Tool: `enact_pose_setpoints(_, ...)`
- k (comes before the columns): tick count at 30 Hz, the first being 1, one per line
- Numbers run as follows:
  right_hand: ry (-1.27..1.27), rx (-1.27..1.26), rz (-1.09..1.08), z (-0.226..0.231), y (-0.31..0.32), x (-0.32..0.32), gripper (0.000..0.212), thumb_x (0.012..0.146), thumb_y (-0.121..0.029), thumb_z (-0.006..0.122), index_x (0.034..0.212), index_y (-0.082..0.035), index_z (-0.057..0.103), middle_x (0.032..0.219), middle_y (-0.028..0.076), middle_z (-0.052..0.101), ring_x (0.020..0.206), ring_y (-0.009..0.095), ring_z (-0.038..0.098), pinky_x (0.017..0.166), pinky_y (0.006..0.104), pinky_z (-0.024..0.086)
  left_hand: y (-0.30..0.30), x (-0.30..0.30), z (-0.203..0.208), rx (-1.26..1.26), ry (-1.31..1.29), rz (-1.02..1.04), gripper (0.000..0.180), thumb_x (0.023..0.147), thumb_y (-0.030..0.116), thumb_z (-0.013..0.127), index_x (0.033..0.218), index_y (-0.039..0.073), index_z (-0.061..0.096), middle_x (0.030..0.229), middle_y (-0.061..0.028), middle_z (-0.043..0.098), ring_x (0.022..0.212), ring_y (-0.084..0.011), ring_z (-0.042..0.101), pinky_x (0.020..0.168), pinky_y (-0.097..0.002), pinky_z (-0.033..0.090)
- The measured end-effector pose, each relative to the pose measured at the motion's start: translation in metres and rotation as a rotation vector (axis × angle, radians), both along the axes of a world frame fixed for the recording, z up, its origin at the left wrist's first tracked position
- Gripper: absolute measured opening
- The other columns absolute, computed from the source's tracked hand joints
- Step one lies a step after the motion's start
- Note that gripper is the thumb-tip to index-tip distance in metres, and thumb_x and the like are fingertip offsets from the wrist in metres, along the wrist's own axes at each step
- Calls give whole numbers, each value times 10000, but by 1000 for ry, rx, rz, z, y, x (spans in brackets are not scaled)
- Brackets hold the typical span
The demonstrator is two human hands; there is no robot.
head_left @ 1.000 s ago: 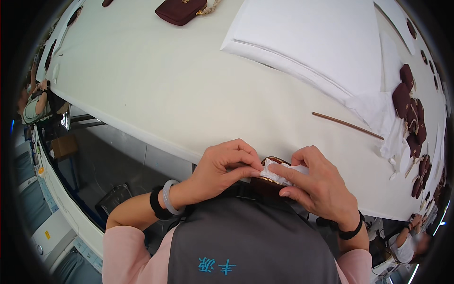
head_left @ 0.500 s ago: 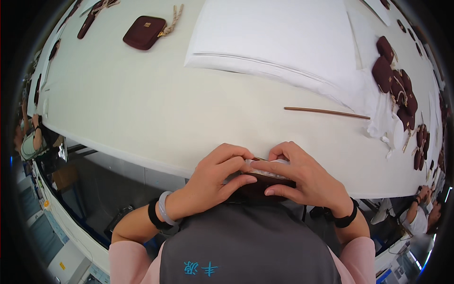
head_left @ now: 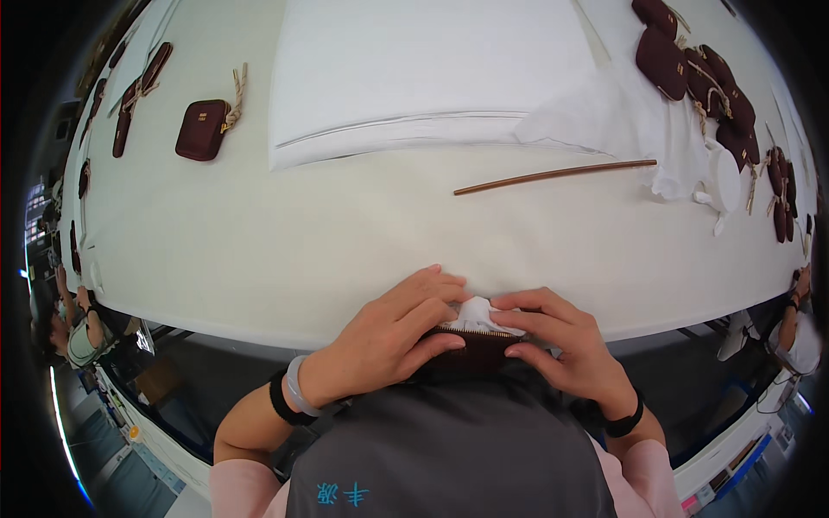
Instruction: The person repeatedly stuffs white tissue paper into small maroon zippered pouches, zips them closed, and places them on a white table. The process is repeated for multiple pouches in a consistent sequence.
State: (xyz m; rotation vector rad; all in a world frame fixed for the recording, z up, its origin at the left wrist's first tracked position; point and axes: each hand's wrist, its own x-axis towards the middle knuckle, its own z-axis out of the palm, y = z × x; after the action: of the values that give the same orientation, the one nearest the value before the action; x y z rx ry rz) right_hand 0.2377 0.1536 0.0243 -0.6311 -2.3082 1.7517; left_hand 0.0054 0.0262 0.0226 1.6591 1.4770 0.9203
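A small dark maroon zip pouch (head_left: pixel 473 350) is held at the table's near edge, against my apron. Its zipped mouth stands open, and crumpled white tissue paper (head_left: pixel 477 312) bulges out of it. My left hand (head_left: pixel 401 321) grips the pouch's left side, thumb on the near face and fingers over the far rim. On the right side my right hand (head_left: pixel 561 337) does the same, its thumb on the near face and its index and middle fingers at the tissue. The inside of the pouch is hidden by tissue and fingers.
A thin brown stick (head_left: pixel 555 177) lies ahead on the white table (head_left: pixel 285 259). Beyond it is a stack of white paper sheets (head_left: pixel 414 69). One maroon pouch with a cord (head_left: pixel 201 129) lies left; several more pouches (head_left: pixel 663 65) pile up at right beside a white round object (head_left: pixel 724 173).
More white tissue now shows above the pouch mouth. My fingers have shifted along the opening, and the right hand sits slightly lower. The whole view has turned, moving the table things.
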Motion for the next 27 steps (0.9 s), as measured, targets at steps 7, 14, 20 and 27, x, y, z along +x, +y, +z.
enact_pose_setpoints(7, 171, 132, 85, -15, 9, 3, 403, 756, 14, 764, 1151, -22, 696, 1159, 103, 656, 935, 268, 621, 762, 349, 551, 6, 12, 8, -10, 172, -106, 516, 844, 220, 760, 1292, 7, 618, 1285, -143, 663, 1086, -328, 638, 924, -409, 512)
enact_pose_setpoints(14, 243, 319, 84, -15, 12, 15, 347, 718, 11, 740, 1059, 41, 692, 1104, 148, 659, 890, 279, 640, 697, 332, 561, 6, 7, -2, 22, 163, -172, 541, 795, 283, 799, 1252, 22, 672, 1279, -113, 676, 1003, -308, 660, 838, -368, 536)
enact_pose_setpoints(20, 366, 401, -10, -14, 3, 5, 297, 717, 11, 729, 1005, 72, 694, 1030, 162, 642, 809, 276, 647, 640, 323, 551, 17, 10, 9, -35, 141, -179, 532, 767, 296, 830, 1211, 35, 699, 1184, -127, 704, 807, -263, 656, 662, -327, 546)
enact_pose_setpoints(27, 317, 382, 61, -6, 2, 5, 282, 704, -2, 738, 971, 78, 694, 931, 128, 607, 742, 237, 617, 595, 314, 512, -2, 13, 1, 154, 169, -73, 545, 758, 312, 839, 1201, 26, 701, 1139, -165, 702, 710, -247, 616, 596, -316, 518)
